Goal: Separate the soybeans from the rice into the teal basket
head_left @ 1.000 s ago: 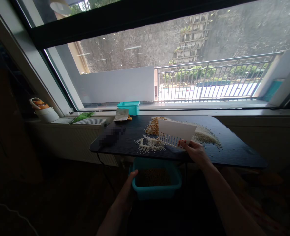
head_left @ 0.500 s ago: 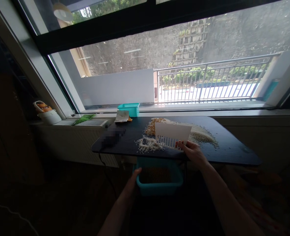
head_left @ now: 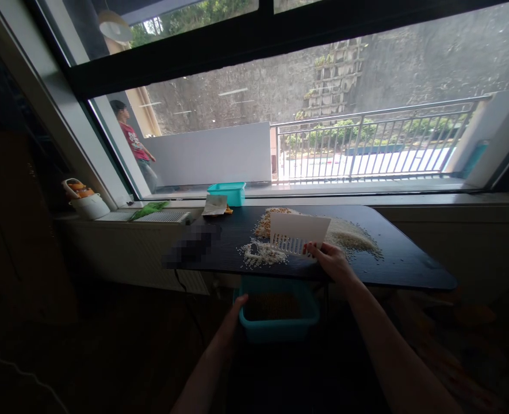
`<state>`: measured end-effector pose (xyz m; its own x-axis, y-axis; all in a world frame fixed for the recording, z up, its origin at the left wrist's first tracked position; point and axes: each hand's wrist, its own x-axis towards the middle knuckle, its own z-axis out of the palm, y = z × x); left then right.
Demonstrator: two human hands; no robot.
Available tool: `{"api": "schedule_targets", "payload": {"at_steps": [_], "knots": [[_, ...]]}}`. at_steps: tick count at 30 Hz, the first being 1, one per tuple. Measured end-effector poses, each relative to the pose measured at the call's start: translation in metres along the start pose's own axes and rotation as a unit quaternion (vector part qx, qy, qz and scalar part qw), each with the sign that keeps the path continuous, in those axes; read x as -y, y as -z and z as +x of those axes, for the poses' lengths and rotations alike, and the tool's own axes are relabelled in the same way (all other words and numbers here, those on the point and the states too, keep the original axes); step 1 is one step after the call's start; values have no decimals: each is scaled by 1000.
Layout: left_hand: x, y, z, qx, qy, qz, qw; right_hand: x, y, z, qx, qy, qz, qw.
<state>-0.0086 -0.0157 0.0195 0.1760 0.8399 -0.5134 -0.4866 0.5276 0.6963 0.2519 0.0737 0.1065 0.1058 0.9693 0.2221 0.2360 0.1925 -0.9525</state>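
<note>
My right hand pinches the lower right corner of a white card with slots cut along its lower edge, like a comb. It is held above the near part of the dark table. Behind the card lie yellow kernels, partly hidden. To its right spreads a mound of pale grains, and a patch of larger white grains lies to its lower left. My left hand grips the left rim of a teal bin below the table's front edge. Brownish grains cover the bin's bottom, in shadow.
The black table stands against the window sill. At its back left are a second teal bin and a paper packet. A blurred dark object lies at the left end. Outside the window, a person stands at the left.
The slotted card has shifted slightly left and up with my right hand. My left hand stays on the bin. A person has come into view outside the window at the left.
</note>
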Motion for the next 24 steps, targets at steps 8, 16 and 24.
{"api": "schedule_targets", "payload": {"at_steps": [8,16,24], "knots": [[-2,-2,-3,-22,0,-2,1000,2,4,-6,33,24,-15,999],[-2,-3,-2,-12,-5,-22,1000,5,8,-9,25,20,-6,999],[-3,-4,-4,-18,4,-27,999,1,11,-10,3,-8,5,1000]]}}
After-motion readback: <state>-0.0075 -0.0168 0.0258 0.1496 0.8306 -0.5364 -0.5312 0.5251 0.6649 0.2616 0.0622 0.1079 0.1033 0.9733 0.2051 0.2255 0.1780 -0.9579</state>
